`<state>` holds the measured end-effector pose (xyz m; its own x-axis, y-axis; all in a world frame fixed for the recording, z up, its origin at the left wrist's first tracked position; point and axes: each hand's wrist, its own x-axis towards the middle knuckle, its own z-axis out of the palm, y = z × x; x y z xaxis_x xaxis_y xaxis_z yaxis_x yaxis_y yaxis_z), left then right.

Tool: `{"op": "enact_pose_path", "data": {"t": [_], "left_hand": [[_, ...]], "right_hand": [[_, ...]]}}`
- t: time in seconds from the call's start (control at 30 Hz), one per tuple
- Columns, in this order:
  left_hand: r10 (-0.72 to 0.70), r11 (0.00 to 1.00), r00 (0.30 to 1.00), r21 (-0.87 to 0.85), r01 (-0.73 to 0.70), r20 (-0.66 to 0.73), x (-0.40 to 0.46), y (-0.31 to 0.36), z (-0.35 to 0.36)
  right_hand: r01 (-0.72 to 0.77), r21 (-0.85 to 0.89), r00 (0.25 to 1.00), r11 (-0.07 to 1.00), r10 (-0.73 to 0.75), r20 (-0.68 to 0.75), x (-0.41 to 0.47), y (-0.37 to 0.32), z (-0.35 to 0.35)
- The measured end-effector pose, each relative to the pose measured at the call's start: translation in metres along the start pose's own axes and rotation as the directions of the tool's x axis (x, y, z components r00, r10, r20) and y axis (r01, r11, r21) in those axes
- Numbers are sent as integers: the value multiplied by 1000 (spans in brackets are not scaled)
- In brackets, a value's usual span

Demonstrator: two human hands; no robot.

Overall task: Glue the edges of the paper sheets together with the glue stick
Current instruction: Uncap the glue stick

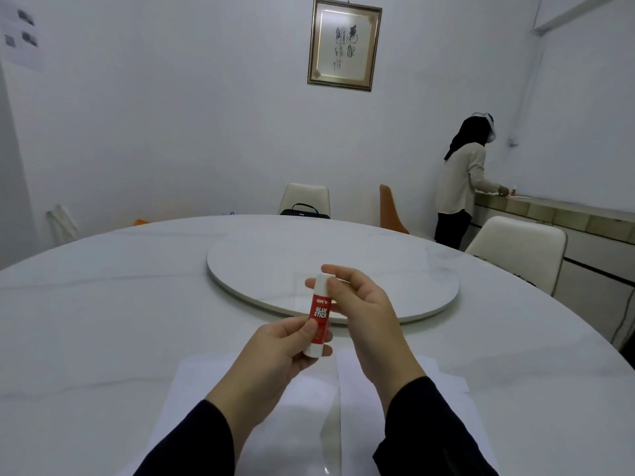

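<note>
A red and white glue stick [319, 314] stands nearly upright in the air above the table. My left hand [275, 359] grips its lower body. My right hand [364, 314] pinches its white cap between thumb and fingers at the top. Two white paper sheets lie side by side on the table under my forearms: the left sheet [192, 400] and the right sheet [443, 386], with a narrow gap between their inner edges. My dark sleeves hide much of both sheets.
The round white marble table [103, 321] carries a raised turntable [343, 262] just beyond my hands. Cream chairs [515, 245] and an orange chair [390, 211] stand behind it. A person [464, 180] stands at a counter at the far right.
</note>
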<state>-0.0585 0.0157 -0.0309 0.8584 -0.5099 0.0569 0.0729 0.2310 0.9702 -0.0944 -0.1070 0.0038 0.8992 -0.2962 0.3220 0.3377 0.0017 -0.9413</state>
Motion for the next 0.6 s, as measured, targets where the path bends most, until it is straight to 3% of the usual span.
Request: {"op": "enact_pose_path", "data": {"t": [0.13, 0.23, 0.37, 0.4, 0.47, 0.53, 0.6], "left_hand": [[2, 1000, 1000, 3, -2, 16, 0, -2, 2], [-34, 999, 999, 43, 33, 26, 0, 0, 0], [-61, 998, 998, 0, 61, 26, -1, 5, -5], [-49, 998, 999, -39, 50, 10, -1, 6, -7], [-21, 996, 1000, -88, 19, -12, 0, 8, -11], [3, 995, 1000, -95, -4, -14, 1, 9, -14], [16, 996, 1000, -85, -18, -16, 1, 10, -15]], "right_hand": [[14, -70, 996, 997, -20, -91, 0, 3, 5], [1, 66, 996, 998, 5, -93, 1, -1, 1], [66, 213, 947, 975, 6, -320, 15, 2, -13], [30, 141, 938, 990, 21, -347, 18, 6, -15], [-102, -169, 944, 980, 42, -326, 25, 21, -16], [-190, -445, 961, 875, 74, -266, 29, 39, -14], [-214, -573, 968, 791, 95, -232, 32, 56, -12]]}}
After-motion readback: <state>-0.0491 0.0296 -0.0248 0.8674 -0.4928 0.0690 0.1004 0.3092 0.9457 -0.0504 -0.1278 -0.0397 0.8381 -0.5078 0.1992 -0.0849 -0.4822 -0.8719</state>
